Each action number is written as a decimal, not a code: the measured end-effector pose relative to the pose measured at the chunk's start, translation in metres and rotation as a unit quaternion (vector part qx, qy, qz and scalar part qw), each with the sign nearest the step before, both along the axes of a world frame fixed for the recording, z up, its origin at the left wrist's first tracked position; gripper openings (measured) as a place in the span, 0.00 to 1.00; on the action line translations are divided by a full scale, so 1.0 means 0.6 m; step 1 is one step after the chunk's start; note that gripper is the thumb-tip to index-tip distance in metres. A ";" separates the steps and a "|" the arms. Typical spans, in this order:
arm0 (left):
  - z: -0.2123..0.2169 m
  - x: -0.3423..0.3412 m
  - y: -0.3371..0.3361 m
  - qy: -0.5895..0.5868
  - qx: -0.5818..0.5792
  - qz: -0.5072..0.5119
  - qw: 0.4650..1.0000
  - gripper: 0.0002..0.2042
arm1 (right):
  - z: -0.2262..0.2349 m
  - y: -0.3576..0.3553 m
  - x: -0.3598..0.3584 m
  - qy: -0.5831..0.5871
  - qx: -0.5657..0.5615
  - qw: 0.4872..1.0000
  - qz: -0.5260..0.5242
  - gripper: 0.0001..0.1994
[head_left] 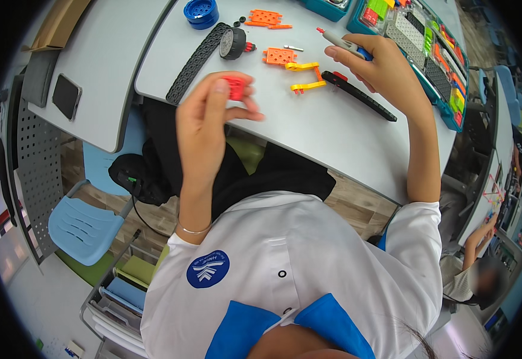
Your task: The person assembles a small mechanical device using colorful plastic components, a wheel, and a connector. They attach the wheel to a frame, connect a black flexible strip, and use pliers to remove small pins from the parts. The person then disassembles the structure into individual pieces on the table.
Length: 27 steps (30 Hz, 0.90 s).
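Observation:
My left hand [203,116] is raised over the table's near edge, its fingers closed on a small red plastic building piece [235,88]. In my right hand [386,67] is a grey hand tool [336,39] with a small red piece at its tip. Below that hand lies a long black beam [362,96] with a red part on it. Beside the beam are a yellow-and-orange linked frame [304,67] and an orange perforated plate [279,56]. A black wheel [232,45] with red parts stands nearer my left hand, next to a black track strip [195,64].
Teal trays [434,96] of colourful building parts sit at the table's right. At the far side are a blue wheel rim [201,13] and another orange plate [265,17]. A phone [66,96] lies on the left table. Another person [464,278] sits at right.

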<state>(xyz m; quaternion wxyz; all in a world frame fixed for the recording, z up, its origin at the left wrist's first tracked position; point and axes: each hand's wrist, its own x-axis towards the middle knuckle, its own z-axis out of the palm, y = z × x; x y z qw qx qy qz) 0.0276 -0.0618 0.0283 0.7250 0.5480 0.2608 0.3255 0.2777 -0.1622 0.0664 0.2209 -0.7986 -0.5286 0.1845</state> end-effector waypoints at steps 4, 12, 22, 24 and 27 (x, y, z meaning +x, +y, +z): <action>-0.007 0.052 0.003 -0.087 -0.135 -0.119 0.980 0.20 | -0.015 -0.006 0.004 -0.042 0.068 0.996 0.046 0.20; -0.011 0.147 0.021 0.040 0.125 -0.066 0.989 0.12 | 0.037 -0.007 -0.012 0.074 -0.076 0.994 0.008 0.24; -0.037 0.178 0.053 0.030 0.259 -0.002 0.965 0.08 | -0.008 -0.034 0.059 0.048 -0.032 0.994 0.098 0.20; -0.037 0.185 0.058 0.072 0.356 0.004 0.932 0.08 | 0.005 -0.044 0.068 0.027 -0.043 0.995 0.082 0.17; -0.051 0.200 0.064 0.113 0.495 -0.010 0.862 0.07 | 0.020 -0.046 0.076 0.003 -0.087 0.995 0.052 0.22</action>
